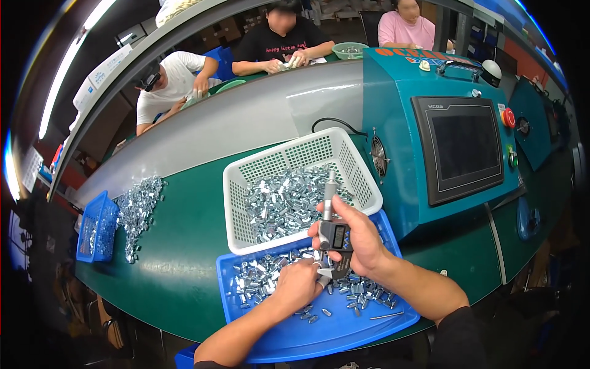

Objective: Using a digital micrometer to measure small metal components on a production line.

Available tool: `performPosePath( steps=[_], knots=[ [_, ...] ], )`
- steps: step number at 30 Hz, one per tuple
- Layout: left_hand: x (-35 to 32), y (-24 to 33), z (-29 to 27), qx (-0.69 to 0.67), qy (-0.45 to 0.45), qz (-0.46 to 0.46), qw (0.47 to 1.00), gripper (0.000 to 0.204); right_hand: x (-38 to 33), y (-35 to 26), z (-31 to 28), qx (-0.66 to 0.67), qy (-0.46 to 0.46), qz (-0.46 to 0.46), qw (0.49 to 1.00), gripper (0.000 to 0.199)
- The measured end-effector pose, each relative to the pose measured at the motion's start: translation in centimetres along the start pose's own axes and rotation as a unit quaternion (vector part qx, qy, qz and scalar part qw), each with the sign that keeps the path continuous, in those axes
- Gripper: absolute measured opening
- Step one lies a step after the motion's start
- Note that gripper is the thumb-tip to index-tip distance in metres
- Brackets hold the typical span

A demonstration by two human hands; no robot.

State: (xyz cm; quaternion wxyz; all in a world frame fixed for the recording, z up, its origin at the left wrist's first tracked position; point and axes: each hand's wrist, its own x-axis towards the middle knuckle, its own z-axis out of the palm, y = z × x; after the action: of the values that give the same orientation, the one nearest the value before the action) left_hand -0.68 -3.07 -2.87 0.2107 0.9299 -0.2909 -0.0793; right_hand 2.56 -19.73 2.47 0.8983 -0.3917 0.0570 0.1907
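Observation:
My right hand point(362, 237) is wrapped round a digital micrometer point(340, 237) with a small display, its silver thimble pointing up and away. Close by, my left hand point(298, 284) bends its fingers at the micrometer's lower, frame end; whatever they pinch is too small and covered to make out. Both hands are over a blue tray point(264, 344), in which many small shiny metal fittings point(261, 277) lie loose. Just beyond it, a white perforated basket point(236, 215) holds a heap of the same fittings.
A teal machine point(399, 172) with a dark screen point(464, 147) and red button point(508, 117) stands right. At left, a small blue basket point(92, 246) sits beside a fittings pile point(141, 206) on the green tabletop point(184, 277). Several people sit beyond the grey barrier point(215, 126).

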Motion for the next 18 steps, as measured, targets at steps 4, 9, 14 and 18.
performPosePath(
  steps=[4, 9, 14, 18],
  knots=[
    [-0.4, -0.3, -0.1, -0.031, -0.022, -0.012, 0.999, 0.017, -0.2, 0.4, 0.2, -0.010, -0.018, 0.020, 1.000, 0.039],
    [-0.8, -0.5, -0.6, -0.042, -0.030, -0.024, 0.998, 0.019, 0.2, 0.8, 0.1, -0.001, -0.038, 0.036, 0.999, 0.042],
    [-1.2, 0.0, -1.2, -0.112, -0.010, 0.003, 0.994, 0.016, -0.1, 0.4, 0.2, 0.031, -0.008, 0.024, 0.999, 0.043],
    [-0.6, -0.4, -1.6, -0.227, 0.030, 0.005, 0.973, 0.014, -0.1, 0.1, 0.1, 0.038, -0.004, -0.007, 0.999, 0.042]
  ],
)
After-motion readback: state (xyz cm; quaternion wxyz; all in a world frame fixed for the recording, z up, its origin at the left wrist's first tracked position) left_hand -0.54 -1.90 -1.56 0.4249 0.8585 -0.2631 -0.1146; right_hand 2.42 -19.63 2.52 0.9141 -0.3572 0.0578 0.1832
